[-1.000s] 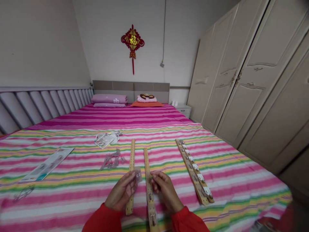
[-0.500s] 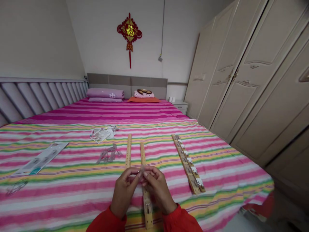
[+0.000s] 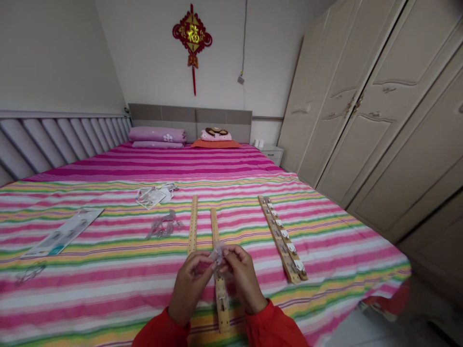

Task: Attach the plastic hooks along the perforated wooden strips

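Between my fingertips is a small clear plastic packet (image 3: 217, 252), its contents too small to make out. My left hand (image 3: 191, 284) pinches its left side, and my right hand (image 3: 244, 277) pinches its right side. Beneath the hands lies a narrow wooden strip (image 3: 222, 311) with holes and small metal pieces on it. A second holed strip (image 3: 193, 221) lies just left of it, its near end by my left hand. Farther right, two strips side by side (image 3: 278, 236) carry a row of white round pieces and small packets.
On the striped bedspread at left are clear plastic packets (image 3: 166, 225), a pile of cards and bags (image 3: 154, 195), a long white package (image 3: 68, 232) and thin loops (image 3: 31, 273). A wardrobe (image 3: 365, 111) stands at right.
The packet has been raised and spread, showing more clearly between my fingertips. My hands have parted slightly. The view has shifted a little.
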Tool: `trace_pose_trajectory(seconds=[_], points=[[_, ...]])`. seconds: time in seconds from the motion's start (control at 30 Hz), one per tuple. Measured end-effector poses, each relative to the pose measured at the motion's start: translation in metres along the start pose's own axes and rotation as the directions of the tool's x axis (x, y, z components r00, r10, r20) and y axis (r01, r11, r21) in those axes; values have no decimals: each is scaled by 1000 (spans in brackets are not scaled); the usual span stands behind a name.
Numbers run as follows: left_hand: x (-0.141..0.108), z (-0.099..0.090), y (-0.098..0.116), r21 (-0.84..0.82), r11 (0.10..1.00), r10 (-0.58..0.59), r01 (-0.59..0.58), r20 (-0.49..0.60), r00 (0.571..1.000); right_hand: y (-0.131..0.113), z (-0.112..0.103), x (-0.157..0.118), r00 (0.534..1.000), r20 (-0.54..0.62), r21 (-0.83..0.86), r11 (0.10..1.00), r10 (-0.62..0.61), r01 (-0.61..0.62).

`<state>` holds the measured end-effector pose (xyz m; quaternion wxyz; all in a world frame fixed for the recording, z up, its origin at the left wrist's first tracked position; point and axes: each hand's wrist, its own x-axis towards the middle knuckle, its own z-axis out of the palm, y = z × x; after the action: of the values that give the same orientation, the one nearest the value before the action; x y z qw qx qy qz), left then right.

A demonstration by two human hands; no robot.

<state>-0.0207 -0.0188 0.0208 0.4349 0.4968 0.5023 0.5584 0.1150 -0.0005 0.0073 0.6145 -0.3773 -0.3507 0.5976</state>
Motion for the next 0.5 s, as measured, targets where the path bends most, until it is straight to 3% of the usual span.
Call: trace_pose_trajectory(seconds=[0.2,0.27,0.37,0.5], points=[[5,4,-19,-105,984,-151,146,-34,988,7,-2,-1,1000,-16,3,1000,17,-17],[6,7,-23,-116,976,-187,186,1,982,9,-2,-1,999,-30,29,999,35,-34],[6,9,-24,-101,974,-191,203,116,975,12,-1,-3,997,-36,54,996,75,-73],[13,7,-19,-102,981,-154,166,117,981,11,-3,-1,994,1,17,994,105,-105]])
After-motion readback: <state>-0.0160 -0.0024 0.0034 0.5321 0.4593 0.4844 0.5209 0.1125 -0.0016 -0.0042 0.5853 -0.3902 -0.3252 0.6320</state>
